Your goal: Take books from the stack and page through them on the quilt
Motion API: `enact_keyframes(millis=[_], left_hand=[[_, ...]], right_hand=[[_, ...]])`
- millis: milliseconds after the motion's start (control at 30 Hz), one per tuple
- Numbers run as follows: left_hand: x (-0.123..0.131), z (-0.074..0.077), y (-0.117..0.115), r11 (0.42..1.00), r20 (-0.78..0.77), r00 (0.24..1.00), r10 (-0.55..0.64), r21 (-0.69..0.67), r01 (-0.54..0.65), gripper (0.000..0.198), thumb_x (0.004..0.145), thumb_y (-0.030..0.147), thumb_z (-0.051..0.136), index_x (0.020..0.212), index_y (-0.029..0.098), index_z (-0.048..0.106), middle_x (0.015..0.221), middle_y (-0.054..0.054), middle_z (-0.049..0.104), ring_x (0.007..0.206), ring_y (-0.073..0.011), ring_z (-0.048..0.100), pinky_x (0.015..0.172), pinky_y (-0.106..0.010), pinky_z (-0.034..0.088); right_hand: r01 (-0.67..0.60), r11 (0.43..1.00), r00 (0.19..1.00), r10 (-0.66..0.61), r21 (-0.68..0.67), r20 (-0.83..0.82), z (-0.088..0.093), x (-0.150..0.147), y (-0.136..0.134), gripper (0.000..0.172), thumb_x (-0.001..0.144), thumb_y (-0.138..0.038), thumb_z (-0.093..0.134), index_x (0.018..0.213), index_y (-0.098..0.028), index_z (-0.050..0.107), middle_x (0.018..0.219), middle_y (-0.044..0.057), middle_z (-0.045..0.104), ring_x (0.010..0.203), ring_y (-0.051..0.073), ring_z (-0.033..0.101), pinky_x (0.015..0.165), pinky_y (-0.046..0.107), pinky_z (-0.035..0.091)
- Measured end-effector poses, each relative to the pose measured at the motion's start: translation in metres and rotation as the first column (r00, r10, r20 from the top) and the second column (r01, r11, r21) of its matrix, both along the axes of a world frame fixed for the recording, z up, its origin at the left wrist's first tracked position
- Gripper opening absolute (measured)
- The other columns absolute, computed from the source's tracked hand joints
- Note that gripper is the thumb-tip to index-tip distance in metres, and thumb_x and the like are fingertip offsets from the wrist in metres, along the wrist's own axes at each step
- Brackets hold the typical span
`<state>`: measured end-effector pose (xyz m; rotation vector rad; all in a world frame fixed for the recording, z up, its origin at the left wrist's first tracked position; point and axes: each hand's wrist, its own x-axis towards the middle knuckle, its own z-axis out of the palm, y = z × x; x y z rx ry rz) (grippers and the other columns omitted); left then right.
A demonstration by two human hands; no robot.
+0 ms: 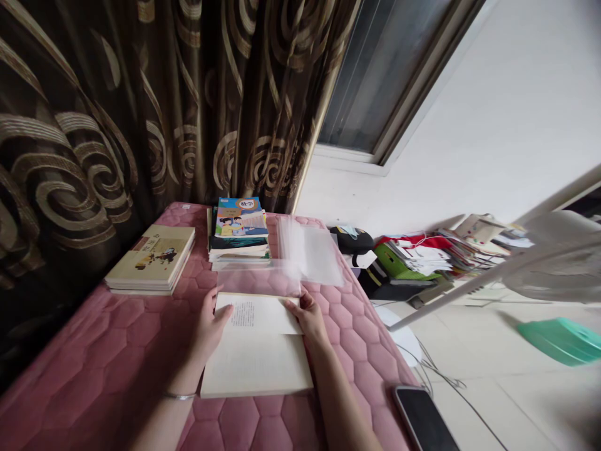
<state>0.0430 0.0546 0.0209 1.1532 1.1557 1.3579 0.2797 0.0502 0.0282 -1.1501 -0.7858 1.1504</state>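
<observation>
An open book (pixel 256 366) lies on the pink quilted mattress (pixel 244 429), its pages pale and a short block of print on the upper leaf. My left hand (pixel 215 319) grips the upper leaf at its left edge, thumb on top. On the opposite edge my right hand (pixel 307 316) pinches the same leaf between thumb and fingers. A clear plastic book cover (pixel 256 279) sticks out beyond the book's far edge, between both hands; how it joins the leaf is hard to see. More clear plastic covers (pixel 322 257) lie just past my right hand.
Stacked cream books (pixel 153 260) sit at left; a pile topped by a blue textbook (pixel 239 216) stands at the back. A phone (pixel 425 419) rests at the right edge. Beyond are a white fan (pixel 554 257), cables, a green stool (pixel 563 341) and piled papers (pixel 420 257). Curtains (pixel 188 94) hang behind.
</observation>
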Motion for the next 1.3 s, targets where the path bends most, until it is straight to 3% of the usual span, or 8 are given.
enact_keyframes(millis=[200,467,667,833,967,1100,1300], left_hand=[[0.0,0.0,0.0,1.0,0.0,1.0,0.012,-0.011,-0.012,0.065,0.069,0.043,0.071,0.123,0.017,0.046,0.104,-0.009,0.066,0.091,-0.0222,0.064,0.08,-0.034,0.05],[0.0,-0.001,0.0,1.0,0.015,1.0,0.009,-0.022,-0.008,0.066,0.069,0.045,0.071,0.123,0.016,0.047,0.103,-0.009,0.066,0.089,-0.0221,0.064,0.079,-0.035,0.05],[0.001,0.0,0.0,1.0,0.004,1.0,0.009,-0.016,-0.009,0.062,0.07,0.044,0.07,0.122,0.017,0.047,0.104,-0.009,0.065,0.091,-0.0221,0.064,0.08,-0.035,0.05],[0.001,0.001,0.001,0.999,0.01,0.999,0.042,-0.032,-0.041,0.061,0.067,0.043,0.071,0.118,0.017,0.048,0.108,-0.011,0.065,0.097,-0.0239,0.064,0.083,-0.037,0.05],[0.002,0.002,0.001,0.998,0.046,0.998,0.044,-0.042,-0.042,0.06,0.066,0.041,0.072,0.117,0.017,0.049,0.108,-0.011,0.066,0.096,-0.0241,0.065,0.084,-0.038,0.05],[0.002,0.001,0.001,0.998,0.071,0.996,0.06,-0.037,-0.057,0.06,0.065,0.04,0.073,0.116,0.016,0.05,0.106,-0.011,0.066,0.097,-0.0251,0.065,0.084,-0.038,0.051],[0.001,0.0,0.0,0.997,0.081,0.994,0.067,-0.056,-0.062,0.063,0.063,0.043,0.074,0.114,0.016,0.05,0.101,-0.01,0.067,0.093,-0.0252,0.066,0.08,-0.038,0.051]], right_hand=[[0.017,0.999,0.998,-0.019,0.033,0.061,0.002,-0.002,0.001,0.057,0.043,-0.052,0.085,0.08,-0.02,0.057,0.075,0.001,0.068,0.064,0.019,0.061,0.058,0.03,0.049],[0.026,0.998,0.999,-0.029,0.048,0.045,0.003,-0.002,0.001,0.053,0.046,-0.044,0.086,0.084,-0.019,0.059,0.079,0.002,0.069,0.071,0.019,0.062,0.065,0.03,0.05],[0.045,0.997,0.992,-0.052,0.061,0.116,0.004,-0.002,-0.001,0.055,0.051,-0.052,0.082,0.089,-0.018,0.062,0.085,0.005,0.07,0.078,0.023,0.064,0.066,0.032,0.051],[-0.049,0.999,0.98,0.045,0.014,0.196,0.018,0.002,-0.012,0.046,0.062,-0.054,0.075,0.091,-0.021,0.065,0.091,0.005,0.07,0.087,0.025,0.064,0.069,0.031,0.051],[-0.087,0.994,0.955,0.101,-0.06,0.28,0.025,0.007,-0.02,0.044,0.059,-0.054,0.077,0.086,-0.02,0.066,0.081,0.004,0.067,0.079,0.023,0.061,0.065,0.03,0.05],[-0.086,0.996,0.938,0.086,-0.017,0.335,0.017,0.008,-0.021,0.048,0.057,-0.054,0.079,0.085,-0.018,0.065,0.076,0.003,0.065,0.072,0.02,0.059,0.061,0.028,0.047],[-0.05,0.999,0.968,0.043,0.021,0.246,0.003,0.002,-0.012,0.052,0.056,-0.054,0.08,0.087,-0.017,0.061,0.075,0.003,0.066,0.068,0.019,0.06,0.061,0.029,0.048]])
